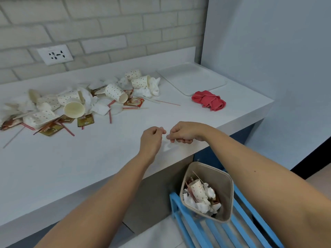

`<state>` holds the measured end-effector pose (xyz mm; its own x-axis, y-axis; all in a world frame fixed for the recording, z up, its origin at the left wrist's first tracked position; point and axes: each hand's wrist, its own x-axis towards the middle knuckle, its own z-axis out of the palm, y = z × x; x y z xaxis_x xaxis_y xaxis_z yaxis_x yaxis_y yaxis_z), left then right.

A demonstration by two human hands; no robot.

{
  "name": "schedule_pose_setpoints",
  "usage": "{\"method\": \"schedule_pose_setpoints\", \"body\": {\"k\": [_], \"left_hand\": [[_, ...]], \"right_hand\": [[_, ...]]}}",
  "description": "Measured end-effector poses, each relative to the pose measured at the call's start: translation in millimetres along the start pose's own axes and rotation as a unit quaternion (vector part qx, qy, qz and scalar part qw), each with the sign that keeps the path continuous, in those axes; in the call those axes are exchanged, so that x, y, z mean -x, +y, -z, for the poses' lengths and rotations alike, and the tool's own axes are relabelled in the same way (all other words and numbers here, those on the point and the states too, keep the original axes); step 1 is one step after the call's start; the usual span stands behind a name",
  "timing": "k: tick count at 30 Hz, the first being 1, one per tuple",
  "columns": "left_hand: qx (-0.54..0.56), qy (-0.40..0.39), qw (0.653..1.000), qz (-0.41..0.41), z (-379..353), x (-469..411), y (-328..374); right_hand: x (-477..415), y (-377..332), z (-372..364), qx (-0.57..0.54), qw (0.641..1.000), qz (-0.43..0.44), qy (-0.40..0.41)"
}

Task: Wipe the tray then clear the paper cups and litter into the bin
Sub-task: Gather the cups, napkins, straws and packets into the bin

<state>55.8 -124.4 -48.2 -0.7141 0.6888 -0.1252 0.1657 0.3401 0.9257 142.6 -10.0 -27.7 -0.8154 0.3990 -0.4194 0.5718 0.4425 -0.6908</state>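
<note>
A white tray (191, 78) lies at the back right of the white counter (89, 167), with a crumpled red cloth (208, 102) just in front of it. Spotted paper cups (116, 92), tissues (149, 90), sachets (85, 120) and striped straws (110, 115) are heaped across the back left. A tan bin (223, 192) stands below the counter's front edge, holding a cup and tissues. My left hand (152, 137) and my right hand (182, 132) hover close together over the front of the counter. Their fingers are curled and their fingertips almost meet. I see nothing in either hand.
The bin sits on a blue slatted rack (241, 228) on the floor. A brick wall with a socket plate (54, 54) runs behind the counter. A plain blue wall (268, 51) closes the right end beside the tray.
</note>
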Motion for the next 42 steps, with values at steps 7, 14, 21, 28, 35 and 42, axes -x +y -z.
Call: {"method": "schedule_pose_setpoints", "body": {"k": [7, 14, 21, 28, 35, 42], "left_hand": [[0.006, 0.067, 0.997, 0.034, 86.2, -18.3, -12.5], [-0.011, 0.116, 0.992, 0.045, 167.5, -52.7, -38.4], [-0.037, 0.138, 0.989, 0.042, 242.0, -97.2, -61.2], [-0.036, 0.174, 0.984, 0.031, 300.3, -145.0, -73.7], [-0.049, 0.175, 0.983, 0.015, 340.6, -176.7, -88.1], [-0.059, 0.173, 0.983, 0.003, 350.7, -203.6, -93.9]], "right_hand": [[-37.9, -61.7, -20.0, 0.017, 0.999, 0.033, 0.005], [-83.6, -122.6, -51.9, 0.023, 0.998, 0.057, -0.008], [-137.0, -182.3, -70.1, 0.027, 0.997, 0.064, 0.018], [-193.4, -235.9, -96.5, -0.007, 0.995, 0.083, 0.055], [-239.8, -279.4, -129.6, -0.072, 0.988, 0.121, 0.067], [-272.9, -295.3, -138.8, -0.100, 0.984, 0.075, 0.130]]}}
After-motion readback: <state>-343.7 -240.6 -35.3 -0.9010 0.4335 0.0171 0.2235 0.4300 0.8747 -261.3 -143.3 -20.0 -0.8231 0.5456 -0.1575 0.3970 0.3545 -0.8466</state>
